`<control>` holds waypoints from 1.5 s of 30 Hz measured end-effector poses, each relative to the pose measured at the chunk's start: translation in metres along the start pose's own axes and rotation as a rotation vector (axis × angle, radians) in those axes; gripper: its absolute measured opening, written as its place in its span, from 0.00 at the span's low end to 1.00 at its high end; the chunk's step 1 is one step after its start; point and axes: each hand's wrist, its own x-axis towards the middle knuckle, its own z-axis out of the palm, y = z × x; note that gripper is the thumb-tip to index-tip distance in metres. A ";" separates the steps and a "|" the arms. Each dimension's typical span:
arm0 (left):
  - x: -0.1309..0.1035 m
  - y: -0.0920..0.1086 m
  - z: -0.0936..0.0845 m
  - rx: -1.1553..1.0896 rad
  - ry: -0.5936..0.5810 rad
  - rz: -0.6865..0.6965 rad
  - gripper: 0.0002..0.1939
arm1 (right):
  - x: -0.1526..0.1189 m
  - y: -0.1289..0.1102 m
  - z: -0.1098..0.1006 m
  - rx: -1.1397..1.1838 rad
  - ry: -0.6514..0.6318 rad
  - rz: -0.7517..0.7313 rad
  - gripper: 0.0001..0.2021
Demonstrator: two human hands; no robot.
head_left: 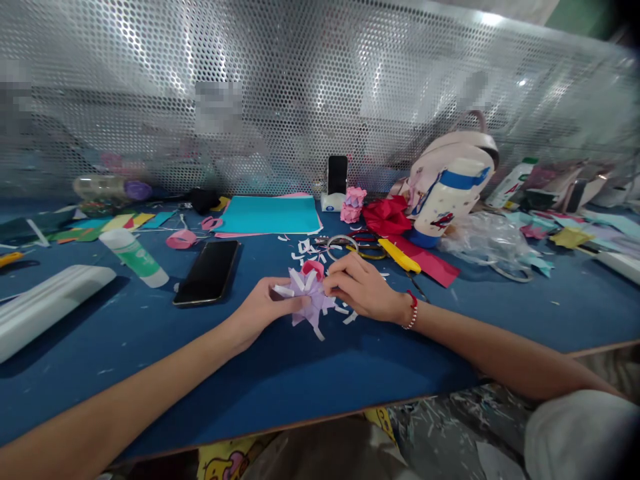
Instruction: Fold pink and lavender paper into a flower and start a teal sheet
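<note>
A light purple folded-paper flower (313,307) with pointed petals and several white strips on it is held just above the blue table. My left hand (264,308) grips it from the left, the thumb pressed on its front. On its right side, my right hand (361,288) has its fingers closed in a pinch at a petal's edge; the fingertips are partly hidden. Behind the flower shows a reddish-pink tape roll (313,269). White paper scraps (303,248) lie scattered around, and scissors with a yellow handle (373,252) rest beyond my right hand.
A black phone (207,272) and a glue tube (135,258) lie to the left, near a long white case (53,303). Blue paper sheets (270,215) lie at the back. A yellow cutter (400,255), red paper (430,261) and a white bottle (450,200) stand or lie to the right.
</note>
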 end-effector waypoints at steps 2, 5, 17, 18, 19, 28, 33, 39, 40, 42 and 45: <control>0.000 0.002 -0.001 -0.024 -0.024 0.003 0.13 | -0.001 -0.001 0.001 0.030 0.009 0.024 0.09; 0.001 0.003 -0.001 -0.011 0.001 0.001 0.13 | -0.001 -0.004 -0.001 0.087 0.034 0.082 0.09; 0.000 0.002 0.001 0.219 0.087 0.109 0.14 | -0.002 -0.005 0.000 0.080 0.002 0.179 0.07; 0.000 0.003 0.001 0.222 0.085 0.112 0.14 | -0.002 -0.004 0.000 0.082 -0.002 0.180 0.07; 0.000 0.003 0.001 0.226 0.083 0.114 0.14 | -0.002 -0.004 0.000 0.084 -0.004 0.177 0.07; 0.001 0.003 0.004 0.224 0.045 0.141 0.11 | -0.001 -0.006 0.001 0.090 -0.038 0.169 0.09; 0.002 0.002 0.004 0.228 0.053 0.159 0.11 | 0.001 -0.009 0.001 0.040 -0.057 0.164 0.12; 0.001 0.003 0.003 0.247 0.057 0.157 0.12 | -0.003 -0.004 0.002 0.044 0.008 0.183 0.10; 0.001 0.003 0.003 0.247 0.056 0.155 0.12 | -0.003 -0.003 0.002 0.044 0.003 0.185 0.10; 0.001 0.003 0.003 0.247 0.057 0.150 0.12 | -0.003 -0.003 0.002 0.044 -0.008 0.191 0.10; 0.001 0.001 0.004 0.252 0.061 0.145 0.13 | -0.002 -0.004 0.002 0.050 -0.016 0.191 0.11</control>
